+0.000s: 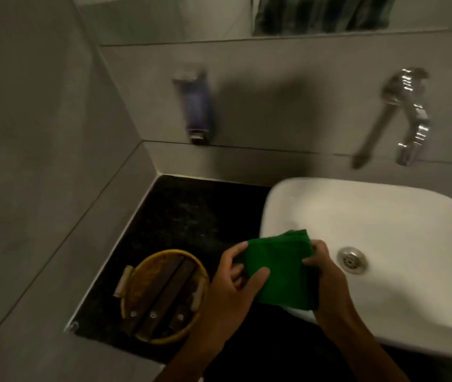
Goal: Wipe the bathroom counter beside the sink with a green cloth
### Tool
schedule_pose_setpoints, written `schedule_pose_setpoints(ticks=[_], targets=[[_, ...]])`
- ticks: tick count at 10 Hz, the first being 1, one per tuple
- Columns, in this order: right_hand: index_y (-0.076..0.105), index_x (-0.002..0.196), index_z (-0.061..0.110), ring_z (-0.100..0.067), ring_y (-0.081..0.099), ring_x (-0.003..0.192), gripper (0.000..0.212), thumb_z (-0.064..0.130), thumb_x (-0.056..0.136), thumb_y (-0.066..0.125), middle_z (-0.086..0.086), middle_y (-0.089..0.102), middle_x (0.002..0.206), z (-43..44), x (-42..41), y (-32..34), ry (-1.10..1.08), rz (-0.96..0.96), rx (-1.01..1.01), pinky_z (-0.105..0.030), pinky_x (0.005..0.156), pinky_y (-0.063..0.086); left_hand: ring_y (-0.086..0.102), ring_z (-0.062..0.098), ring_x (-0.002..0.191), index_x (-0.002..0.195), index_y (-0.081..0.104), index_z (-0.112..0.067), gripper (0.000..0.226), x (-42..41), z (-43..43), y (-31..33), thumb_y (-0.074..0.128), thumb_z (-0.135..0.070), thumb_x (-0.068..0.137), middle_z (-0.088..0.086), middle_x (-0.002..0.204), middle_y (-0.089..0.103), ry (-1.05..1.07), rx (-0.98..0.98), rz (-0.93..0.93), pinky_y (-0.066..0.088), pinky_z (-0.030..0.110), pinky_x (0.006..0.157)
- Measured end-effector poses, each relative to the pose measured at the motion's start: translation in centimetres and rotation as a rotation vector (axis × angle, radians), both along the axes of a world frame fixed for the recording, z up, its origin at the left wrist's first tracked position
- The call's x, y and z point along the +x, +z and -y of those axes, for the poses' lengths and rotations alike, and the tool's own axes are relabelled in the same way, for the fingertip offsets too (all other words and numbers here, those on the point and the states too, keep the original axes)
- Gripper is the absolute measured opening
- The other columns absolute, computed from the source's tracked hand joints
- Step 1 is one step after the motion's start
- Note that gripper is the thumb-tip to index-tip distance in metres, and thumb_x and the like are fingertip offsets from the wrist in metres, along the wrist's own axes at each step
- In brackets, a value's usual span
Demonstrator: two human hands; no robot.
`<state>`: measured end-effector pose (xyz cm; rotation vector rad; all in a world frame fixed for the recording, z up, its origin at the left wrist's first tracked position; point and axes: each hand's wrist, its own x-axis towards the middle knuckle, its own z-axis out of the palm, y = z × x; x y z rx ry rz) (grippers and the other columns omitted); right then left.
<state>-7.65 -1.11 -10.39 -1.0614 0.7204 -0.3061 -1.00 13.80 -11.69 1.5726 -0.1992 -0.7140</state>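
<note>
Fingers (258, 272) of both hands closed on green cloth (280, 271) — above sink (384, 216)

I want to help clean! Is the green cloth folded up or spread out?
Folded. The green cloth shows stacked layers at its top edge, held between the left hand and right hand.

You have no readable text, label, brand, number or sign anywhere in this view. The purple dispenser (198, 106) on the far wall is the one thing that might carry a label, but it is blurred and shows you no legible lettering.
</note>
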Motion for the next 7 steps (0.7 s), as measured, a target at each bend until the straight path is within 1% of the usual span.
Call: schedule_pose_setpoints(ticks=[1, 2, 3, 4, 5, 6, 7], targets=[[0.044, 0.112, 0.027, -0.025, 0.068, 0.084, 0.028, 0.012, 0.089, 0.048, -0.008, 0.064, 0.097, 1.1, 0.4, 2.3, 0.041, -0.02, -0.278, -0.026, 0.051, 0.058, 0.072, 0.012, 0.09, 0.118, 0.044, -0.045, 0.053, 0.3, 1.2, 1.5, 0.071, -0.044, 0.073, 0.001, 0.112, 0.068, 0.062, -0.01, 0.24, 0.06, 0.026, 0.067], [0.044, 0.113, 0.033, -0.024, 0.069, 0.078, 0.036, 0.006, 0.091, 0.054, -0.01, 0.063, 0.092, 1.8, 0.8, 1.7, 0.088, 0.002, -0.409, -0.026, 0.056, 0.057, 0.07, 0.011, 0.084, 0.116, 0.045, -0.042, 0.042, 1.0, 1.5, 2.4, 0.066, -0.036, 0.08, -0.004, 0.111, 0.066, 0.042, 0.12, 0.472, 0.06, 0.024, 0.065], [0.051, 0.096, 0.034, -0.02, 0.059, 0.07, 0.033, 0.002, 0.089, 0.056, -0.01, 0.06, 0.088, 4.0, 2.1, -0.3, 0.052, -0.049, -0.547, -0.03, 0.064, 0.048, 0.063, 0.02, 0.096, 0.111, 0.061, -0.03, 0.029, 1.8, 4.1, 1.9, 0.065, -0.025, 0.083, 0.006, 0.113, 0.058, -0.043, 0.283, 0.773, 0.049, 0.026, 0.082], [0.052, 0.092, 0.03, -0.016, 0.054, 0.069, 0.028, 0.002, 0.087, 0.054, -0.013, 0.062, 0.093, 9.2, -0.9, -1.7, -0.001, -0.143, -0.563, -0.025, 0.061, 0.044, 0.058, 0.028, 0.108, 0.117, 0.062, -0.022, 0.035, -2.0, 9.6, 1.5, 0.065, -0.021, 0.082, 0.013, 0.119, 0.054, -0.144, 0.331, 0.804, 0.043, 0.03, 0.094], [0.057, 0.097, 0.023, -0.026, 0.058, 0.09, 0.023, 0.004, 0.084, 0.053, -0.016, 0.064, 0.107, 18.4, -9.7, -5.5, 0.05, -0.379, -0.716, -0.03, 0.076, 0.04, 0.051, 0.035, 0.119, 0.13, 0.05, -0.026, 0.047, -11.1, 19.5, -1.8, 0.06, -0.031, 0.085, 0.015, 0.131, 0.046, -0.425, 0.554, 0.702, 0.038, 0.04, 0.104], [0.06, 0.105, 0.014, -0.03, 0.056, 0.108, 0.023, 0.005, 0.085, 0.053, -0.019, 0.063, 0.114, 23.7, -17.3, -7.8, 0.068, -0.533, -0.78, -0.031, 0.087, 0.038, 0.044, 0.041, 0.123, 0.135, 0.042, -0.029, 0.05, -18.0, 25.8, -4.8, 0.054, -0.041, 0.087, 0.02, 0.135, 0.042, -0.628, 0.707, 0.706, 0.032, 0.05, 0.107], [0.059, 0.121, 0.012, -0.034, 0.045, 0.126, 0.032, 0.015, 0.093, 0.045, -0.022, 0.055, 0.131, 30.3, -29.4, -10.6, 0.129, -0.87, -0.809, -0.037, 0.103, 0.033, 0.019, 0.043, 0.138, 0.136, 0.043, -0.022, 0.053, -28.5, 33.2, -7.2, 0.04, -0.051, 0.092, 0.031, 0.146, 0.029, -0.929, 0.821, 0.772, 0.01, 0.058, 0.113]])
